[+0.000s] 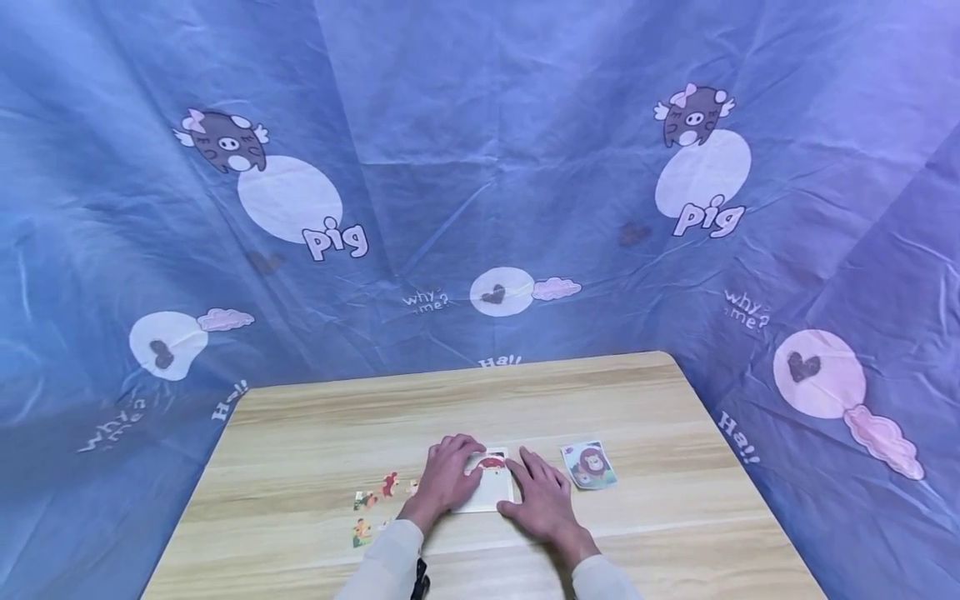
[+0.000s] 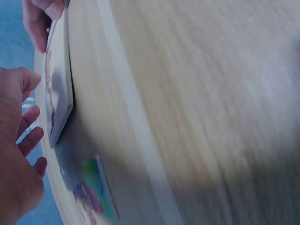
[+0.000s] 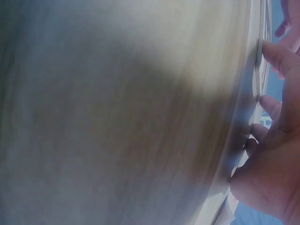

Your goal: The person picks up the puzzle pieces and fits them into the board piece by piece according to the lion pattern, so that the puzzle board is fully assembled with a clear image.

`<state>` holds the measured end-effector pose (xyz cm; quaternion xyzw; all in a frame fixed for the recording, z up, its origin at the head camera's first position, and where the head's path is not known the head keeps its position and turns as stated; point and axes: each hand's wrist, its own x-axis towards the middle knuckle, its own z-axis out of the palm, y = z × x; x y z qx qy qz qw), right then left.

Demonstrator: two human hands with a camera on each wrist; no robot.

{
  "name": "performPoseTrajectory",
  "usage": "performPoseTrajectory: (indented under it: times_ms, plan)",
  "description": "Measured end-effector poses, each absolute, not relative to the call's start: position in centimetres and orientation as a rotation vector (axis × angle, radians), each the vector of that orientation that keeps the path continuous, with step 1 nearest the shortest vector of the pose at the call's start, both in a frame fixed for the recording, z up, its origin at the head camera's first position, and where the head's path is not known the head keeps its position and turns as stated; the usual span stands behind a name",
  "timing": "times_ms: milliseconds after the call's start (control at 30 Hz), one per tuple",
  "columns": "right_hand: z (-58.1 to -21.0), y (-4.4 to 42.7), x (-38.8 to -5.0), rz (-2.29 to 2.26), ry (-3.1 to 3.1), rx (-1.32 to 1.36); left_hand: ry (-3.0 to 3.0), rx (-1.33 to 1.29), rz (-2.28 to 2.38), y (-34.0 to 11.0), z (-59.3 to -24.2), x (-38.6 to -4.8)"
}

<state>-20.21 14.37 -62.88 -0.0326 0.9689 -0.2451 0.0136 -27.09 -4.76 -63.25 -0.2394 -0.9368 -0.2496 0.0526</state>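
A white tray point(image 1: 480, 500) lies on the table with red and dark puzzle pieces point(image 1: 492, 462) near its far edge. My left hand point(image 1: 447, 475) is over the tray's left side, fingers relaxed and slightly bent; in the left wrist view the hand point(image 2: 18, 140) appears beside the tray point(image 2: 60, 89). My right hand point(image 1: 543, 500) rests at the right edge, fingers spread, thumb by the near right corner. In the right wrist view, fingertips of that hand point(image 3: 274, 150) touch the tray's side point(image 3: 259, 56). Part of the tray is hidden under the left hand.
Several loose puzzle pieces point(image 1: 390, 484) lie on the table point(image 1: 315, 433) left of the left hand, some partly hidden by the arm. A picture card with a lion point(image 1: 589, 465) lies right of the right hand. Blue printed cloth point(image 1: 450, 208) hangs around the table.
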Motion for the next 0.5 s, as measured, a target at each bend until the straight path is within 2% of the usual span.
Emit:
performPoseTrajectory:
  times_ms: [500]
  plan:
    - [-62.8,14.6,-20.2,-0.792,3.003,-0.102,-2.879,-0.569,-0.795,-8.8,-61.8,-25.5]
